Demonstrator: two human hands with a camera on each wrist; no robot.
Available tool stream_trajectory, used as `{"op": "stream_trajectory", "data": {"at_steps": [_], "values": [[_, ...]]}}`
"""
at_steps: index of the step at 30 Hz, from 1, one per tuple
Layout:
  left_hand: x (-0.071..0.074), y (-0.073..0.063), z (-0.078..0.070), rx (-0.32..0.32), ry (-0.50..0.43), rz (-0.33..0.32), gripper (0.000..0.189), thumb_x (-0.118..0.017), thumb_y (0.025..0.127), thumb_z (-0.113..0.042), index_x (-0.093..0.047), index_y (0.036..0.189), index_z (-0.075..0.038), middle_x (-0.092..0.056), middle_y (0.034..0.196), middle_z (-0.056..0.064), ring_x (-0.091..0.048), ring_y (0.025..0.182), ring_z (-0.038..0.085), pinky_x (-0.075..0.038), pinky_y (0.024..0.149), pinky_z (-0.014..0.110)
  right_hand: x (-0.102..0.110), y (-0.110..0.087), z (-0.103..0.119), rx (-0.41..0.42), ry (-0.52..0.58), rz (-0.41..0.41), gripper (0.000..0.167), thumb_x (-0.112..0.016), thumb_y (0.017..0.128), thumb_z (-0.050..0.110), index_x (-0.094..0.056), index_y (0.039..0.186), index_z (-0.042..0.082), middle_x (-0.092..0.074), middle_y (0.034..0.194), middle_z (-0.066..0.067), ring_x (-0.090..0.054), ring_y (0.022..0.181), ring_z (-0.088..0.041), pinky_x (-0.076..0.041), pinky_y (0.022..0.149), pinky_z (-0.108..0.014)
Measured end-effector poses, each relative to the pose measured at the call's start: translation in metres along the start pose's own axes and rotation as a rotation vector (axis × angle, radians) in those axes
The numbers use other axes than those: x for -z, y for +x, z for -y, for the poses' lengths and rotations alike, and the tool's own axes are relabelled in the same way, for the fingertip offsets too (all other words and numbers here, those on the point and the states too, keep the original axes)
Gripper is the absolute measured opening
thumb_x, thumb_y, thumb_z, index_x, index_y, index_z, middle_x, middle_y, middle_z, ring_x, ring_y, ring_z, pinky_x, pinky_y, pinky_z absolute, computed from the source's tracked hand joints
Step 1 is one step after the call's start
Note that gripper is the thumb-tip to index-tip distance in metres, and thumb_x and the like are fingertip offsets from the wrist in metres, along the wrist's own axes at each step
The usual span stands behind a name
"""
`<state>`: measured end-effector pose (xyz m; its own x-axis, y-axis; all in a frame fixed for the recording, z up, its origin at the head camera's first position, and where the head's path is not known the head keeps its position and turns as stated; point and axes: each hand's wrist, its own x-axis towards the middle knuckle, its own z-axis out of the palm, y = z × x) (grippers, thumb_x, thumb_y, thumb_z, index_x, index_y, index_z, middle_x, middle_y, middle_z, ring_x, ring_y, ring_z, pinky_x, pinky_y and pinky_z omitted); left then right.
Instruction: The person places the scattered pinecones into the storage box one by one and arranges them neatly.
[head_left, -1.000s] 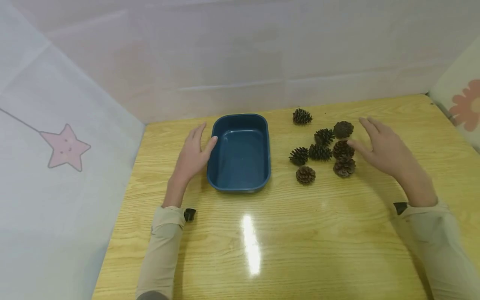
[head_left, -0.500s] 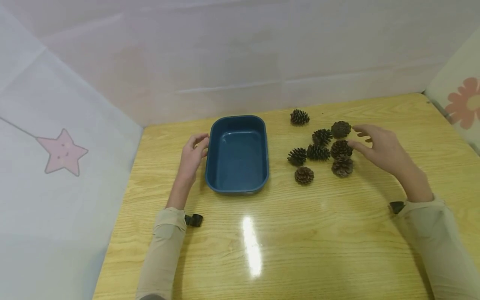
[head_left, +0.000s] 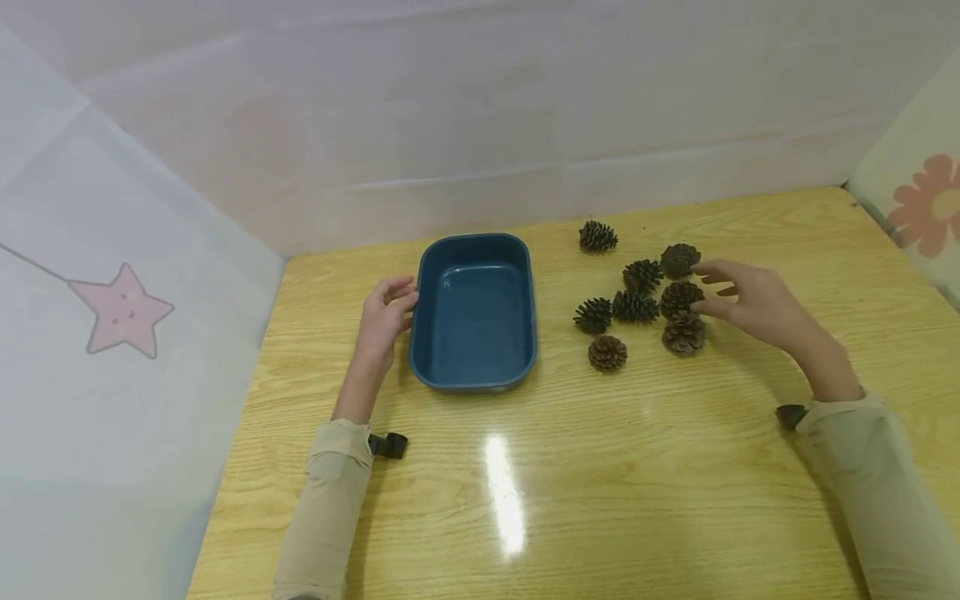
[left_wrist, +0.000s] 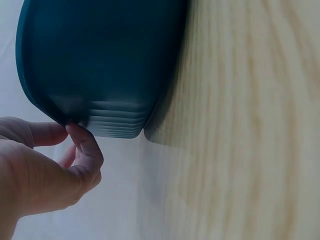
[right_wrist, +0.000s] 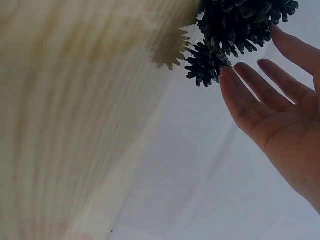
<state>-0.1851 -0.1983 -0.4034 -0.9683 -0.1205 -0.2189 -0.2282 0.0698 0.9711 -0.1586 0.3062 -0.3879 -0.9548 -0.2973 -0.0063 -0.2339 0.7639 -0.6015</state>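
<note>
Pinecones [head_left: 637,307], dark brown, rough-scaled, mostly clustered

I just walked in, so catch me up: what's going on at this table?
A person has their left hand at the rim of a blue tub, fingers bent; whether it grips, I can't tell. Their right hand, fingers apart, is beside a group of pinecones. All eight lie on the wooden table, right of the tub, none inside it.

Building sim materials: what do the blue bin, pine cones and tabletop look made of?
Blue bin: probably molded plastic, smooth, slight sheen; even rim, rounded corners.
Pine cones: likely natural, woody, matte; rough scales, though imitations aren't ruled out.
Tabletop: wood or wood-look laminate, glossy; grain lines, bright reflection.
</note>
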Motion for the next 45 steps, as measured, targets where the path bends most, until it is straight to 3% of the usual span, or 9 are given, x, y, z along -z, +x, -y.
{"op": "stream_trajectory", "data": {"at_steps": [8,18,28,37,45], "values": [[0.007,-0.001,0.000,0.008,0.010,-0.007,0.039,-0.058,0.106,-0.011,-0.053,0.144,-0.001,-0.053,0.128,0.009,-0.060,0.103,0.018,-0.054,0.079,0.024,-0.004,0.012,0.004,0.011,-0.034,0.121,0.066,-0.072,0.100,0.024,-0.042,0.152,-0.003,-0.045,0.149,-0.035,-0.050,0.127,-0.057,-0.044,0.098,-0.069],[0.005,-0.002,0.003,0.019,-0.013,0.007,0.039,-0.059,0.105,-0.010,-0.052,0.143,0.001,-0.054,0.123,0.006,-0.061,0.100,0.016,-0.053,0.076,0.022,-0.007,0.009,0.005,0.029,-0.046,0.143,0.058,-0.067,0.104,0.019,-0.043,0.151,-0.004,-0.046,0.146,-0.037,-0.048,0.129,-0.057,-0.044,0.098,-0.069],[0.002,-0.002,0.002,0.030,-0.013,0.013,0.039,-0.060,0.105,-0.011,-0.052,0.142,0.001,-0.055,0.122,0.005,-0.061,0.100,0.015,-0.053,0.078,0.023,-0.007,0.007,0.004,0.033,-0.060,0.139,0.056,-0.068,0.102,0.013,-0.045,0.149,-0.005,-0.050,0.144,-0.036,-0.050,0.127,-0.057,-0.044,0.098,-0.069],[0.000,0.000,0.003,0.035,-0.015,0.020,0.038,-0.059,0.106,-0.011,-0.052,0.141,0.001,-0.055,0.121,0.005,-0.061,0.099,0.016,-0.052,0.076,0.023,-0.007,0.006,0.001,0.022,-0.074,0.126,0.056,-0.071,0.101,0.017,-0.048,0.148,-0.004,-0.052,0.142,-0.035,-0.052,0.126,-0.056,-0.045,0.097,-0.068],[-0.001,0.000,0.003,0.044,-0.040,0.028,0.038,-0.060,0.105,-0.010,-0.052,0.141,0.001,-0.055,0.120,0.005,-0.060,0.098,0.017,-0.053,0.075,0.023,0.001,-0.001,0.009,-0.024,-0.014,-0.002,0.055,-0.071,0.102,0.028,-0.052,0.144,-0.002,-0.055,0.140,-0.031,-0.056,0.122,-0.052,-0.048,0.095,-0.065]]}}
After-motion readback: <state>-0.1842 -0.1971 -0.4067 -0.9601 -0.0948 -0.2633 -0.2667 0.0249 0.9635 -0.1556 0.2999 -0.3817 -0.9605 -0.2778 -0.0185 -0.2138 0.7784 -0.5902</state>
